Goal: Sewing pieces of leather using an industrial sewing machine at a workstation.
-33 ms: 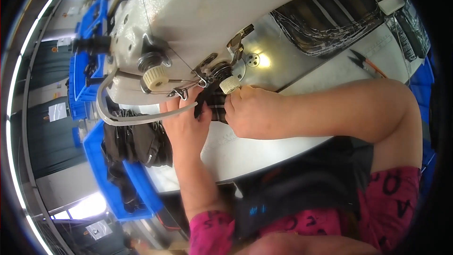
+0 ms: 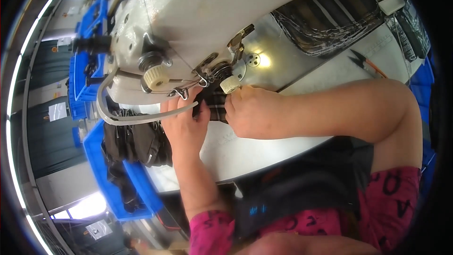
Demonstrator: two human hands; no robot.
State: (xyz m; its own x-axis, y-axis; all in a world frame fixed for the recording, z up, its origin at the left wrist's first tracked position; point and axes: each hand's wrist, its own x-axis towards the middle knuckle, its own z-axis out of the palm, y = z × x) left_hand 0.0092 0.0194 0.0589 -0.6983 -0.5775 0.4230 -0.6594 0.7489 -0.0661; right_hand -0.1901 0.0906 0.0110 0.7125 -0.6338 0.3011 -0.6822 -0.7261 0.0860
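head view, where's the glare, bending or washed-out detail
Head view: glare on the shiny grey metal plate; head view: the long white light strip bows along the dark rim; head view: the bright white patch at lower left is washed out; head view: the dark plaid cloth shows little detail.

The cloth (image 2: 217, 113) I could see was dark plaid crossed by pale lines, partly hidden beneath the sewing machine (image 2: 203, 14). A black strip (image 2: 211, 94) slanted along its left side.

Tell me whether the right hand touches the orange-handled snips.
Apart: the head view shows bare white tabletop between the right hand and the orange-handled snips.
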